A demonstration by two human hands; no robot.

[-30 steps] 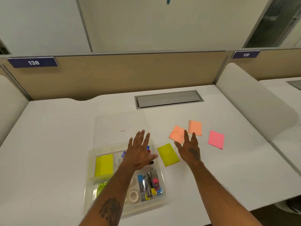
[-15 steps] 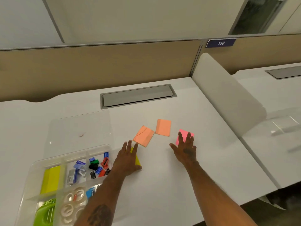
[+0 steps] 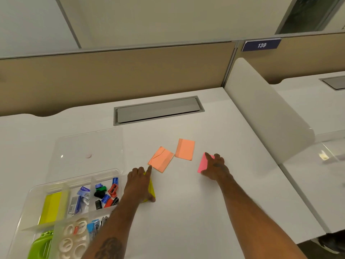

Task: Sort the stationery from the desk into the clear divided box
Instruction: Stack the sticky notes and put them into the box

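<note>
pressing left hand (image 3: 139, 182) on yellow pad (image 3: 151, 189)

The white table (image 3: 186, 212) carries a clear divided box (image 3: 61, 186) at its near left edge, with the box's clear lid (image 3: 89, 146) lying flat just behind it. Right of the box lie a yellow note pad (image 3: 151, 187) just beside it, two orange note pads (image 3: 161, 159) (image 3: 185, 149) farther out, and a pink note pad (image 3: 202, 163) farthest. A grey cable hatch (image 3: 158, 111) is set into the table behind the box.
</note>
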